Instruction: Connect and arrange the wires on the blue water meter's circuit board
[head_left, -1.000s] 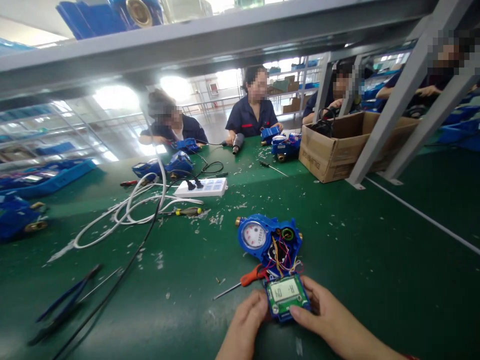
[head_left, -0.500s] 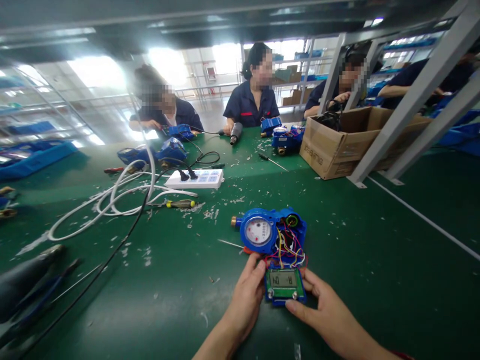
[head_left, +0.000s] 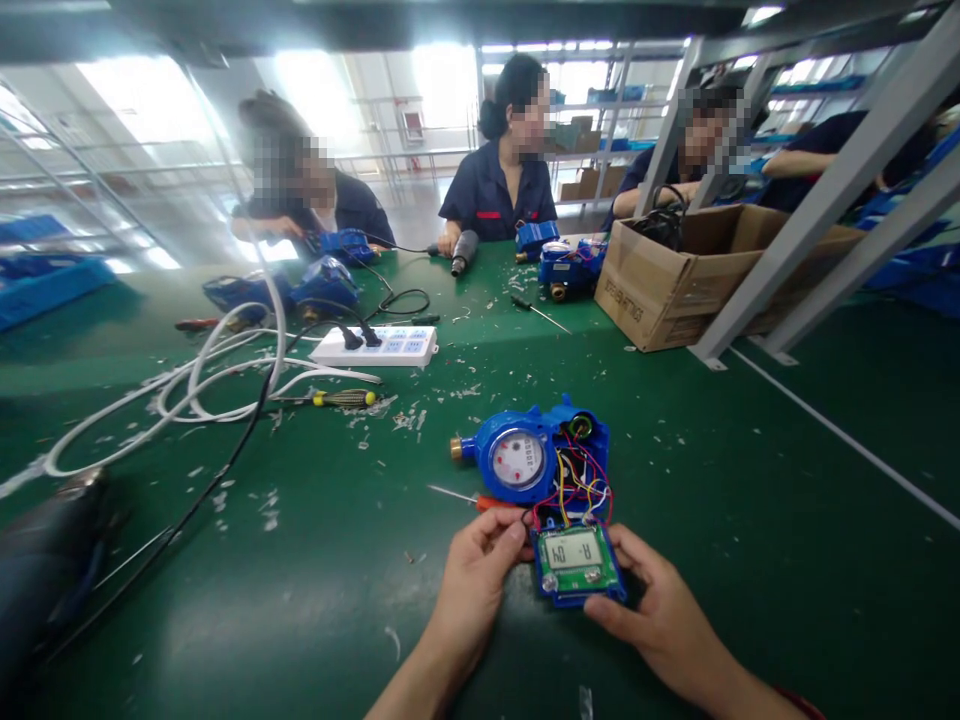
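A blue water meter (head_left: 517,460) with a round dial and brass end lies on the green bench, its side housing open. Red, yellow and white wires (head_left: 574,480) run from the housing to a display module (head_left: 574,560), a green circuit board with a lit LCD in a blue frame. At the module's upper left corner my left hand (head_left: 476,570) is closed, thumb and forefinger pinching what looks like a thin dark wire. My right hand (head_left: 652,600) grips the module's right side, thumb at the lower corner. Beside the meter lies a screwdriver with an orange-red handle (head_left: 491,503), partly behind my left fingers.
A white power strip (head_left: 409,346), looped white cable (head_left: 202,400) and yellow screwdriver (head_left: 345,398) lie to the left. A dark tool (head_left: 52,550) is at the left edge. Cardboard box (head_left: 652,290) and metal posts (head_left: 810,200) stand right. Co-workers (head_left: 499,180) sit opposite among more meters.
My left fingers have shifted from the module's left edge into a pinch by its upper corner. The module is turned and tilted slightly, its LCD looking brighter. The camera view has shifted a little.
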